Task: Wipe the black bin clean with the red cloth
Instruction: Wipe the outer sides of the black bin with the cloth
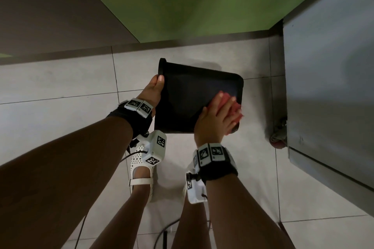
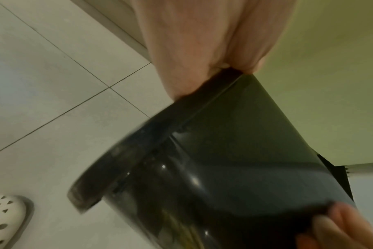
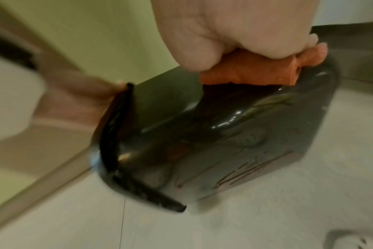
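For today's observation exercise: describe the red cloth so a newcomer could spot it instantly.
Start at the black bin, held tipped sideways above the pale tiled floor. At its base end, the right hand presses the red cloth flat against it, the only red thing touching the bin.

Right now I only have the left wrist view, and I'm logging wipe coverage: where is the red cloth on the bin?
Observer: The red cloth is pressed under the right hand against the outer wall of the black bin, near its base end.
Operator: Is that wall clean yet?
Observer: Not by the right wrist view. It shows streaky marks on the wall below the cloth.
Operator: Anything close on that side?
Observer: In the head view, a grey cabinet stands to the right of the bin's base.
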Demonstrator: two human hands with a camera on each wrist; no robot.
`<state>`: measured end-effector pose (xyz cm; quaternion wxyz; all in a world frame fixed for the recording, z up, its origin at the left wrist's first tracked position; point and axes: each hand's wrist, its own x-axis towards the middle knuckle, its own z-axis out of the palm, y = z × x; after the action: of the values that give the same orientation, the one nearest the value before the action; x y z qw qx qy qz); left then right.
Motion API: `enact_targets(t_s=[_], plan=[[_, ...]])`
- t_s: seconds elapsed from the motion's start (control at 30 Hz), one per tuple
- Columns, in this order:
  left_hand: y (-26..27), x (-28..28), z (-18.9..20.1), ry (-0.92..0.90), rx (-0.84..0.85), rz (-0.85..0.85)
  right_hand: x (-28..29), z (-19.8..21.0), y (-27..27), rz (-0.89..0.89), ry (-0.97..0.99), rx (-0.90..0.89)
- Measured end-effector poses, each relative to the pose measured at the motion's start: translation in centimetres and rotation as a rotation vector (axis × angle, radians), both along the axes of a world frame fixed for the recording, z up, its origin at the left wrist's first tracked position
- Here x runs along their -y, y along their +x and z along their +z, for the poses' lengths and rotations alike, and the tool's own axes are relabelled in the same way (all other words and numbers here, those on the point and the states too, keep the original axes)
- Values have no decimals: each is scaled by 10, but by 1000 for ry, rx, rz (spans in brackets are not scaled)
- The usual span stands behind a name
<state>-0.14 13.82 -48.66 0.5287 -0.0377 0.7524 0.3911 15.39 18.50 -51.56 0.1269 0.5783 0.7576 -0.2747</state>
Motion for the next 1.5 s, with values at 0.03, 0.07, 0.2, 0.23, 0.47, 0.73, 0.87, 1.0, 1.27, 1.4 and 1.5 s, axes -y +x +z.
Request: enact_targets(t_s=[0.03, 0.07, 0.2, 0.23, 0.47, 0.73, 0.87, 1.0, 1.27, 1.4, 1.5], plan=[[0, 1, -1, -3, 3, 6, 7, -1, -3, 98, 40, -24], [1, 2, -3, 7, 1, 9, 12, 0, -7, 185, 77, -44], [2, 5, -15, 14, -46, -4, 23, 7, -32, 511, -4, -100], [2, 5, -17, 17, -56, -2, 22, 7, -39, 563, -15, -121], [7, 4, -16, 27, -177, 52, -11, -6, -54, 469, 79, -149], [15, -6, -12, -78, -420, 13, -63, -3, -18, 222, 8, -5], [16, -6, -15, -87, -439, 31, -74, -9, -2, 24, -18, -32], [16, -4, -17, -77, -439, 16, -75, -8, 10, -219, -49, -126], [10, -3, -19, -31, -396, -5, 6, -5, 10, 186, 154, -48], [9, -1, -22, -10, -377, 7, 47, -1, -9, 490, 157, -134], [7, 0, -21, 10, -340, 14, 56, -2, -10, 646, 107, -161]])
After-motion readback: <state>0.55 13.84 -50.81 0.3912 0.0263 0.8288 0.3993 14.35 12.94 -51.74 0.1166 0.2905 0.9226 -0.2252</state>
